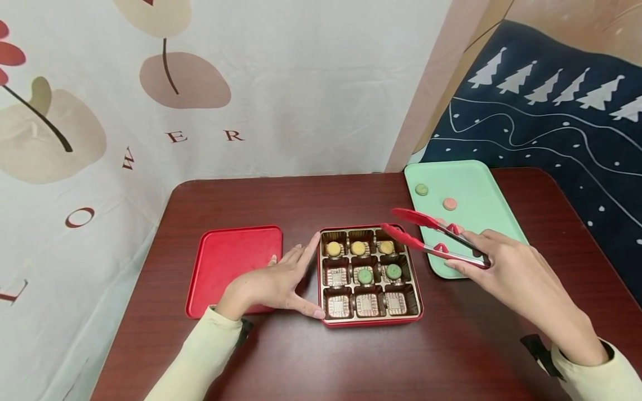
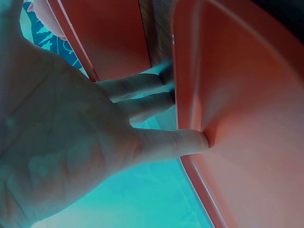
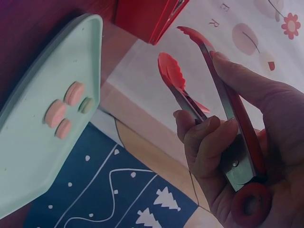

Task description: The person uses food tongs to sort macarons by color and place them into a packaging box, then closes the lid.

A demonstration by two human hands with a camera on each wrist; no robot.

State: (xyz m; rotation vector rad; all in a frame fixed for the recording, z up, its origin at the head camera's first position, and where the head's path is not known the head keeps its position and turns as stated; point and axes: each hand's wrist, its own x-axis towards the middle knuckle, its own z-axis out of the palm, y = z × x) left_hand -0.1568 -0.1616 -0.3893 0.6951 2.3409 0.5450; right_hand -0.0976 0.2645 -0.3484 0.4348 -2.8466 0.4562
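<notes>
A red box (image 1: 371,322) with a gold-brown divided insert stands in the middle of the table. Three yellow macarons (image 1: 358,248) sit in its back row; two green macarons (image 1: 365,276) are in the middle row's centre and right compartments. My left hand (image 1: 273,283), fingers spread, rests along the box's left side with the thumb at the near left corner. In the left wrist view, its little finger touches a red lid (image 2: 251,123). My right hand (image 1: 526,273) grips red-tipped metal tongs (image 1: 453,245). Their tips are apart above the box's back right corner, with nothing between them.
A mint-green tray (image 1: 476,184) lies right of the box. On it are a green macaron (image 3: 86,105) and three pink ones, including one pink macaron (image 1: 450,204); the right hand partly covers the tray in the head view. A printed cloth (image 1: 311,111) hangs behind the table.
</notes>
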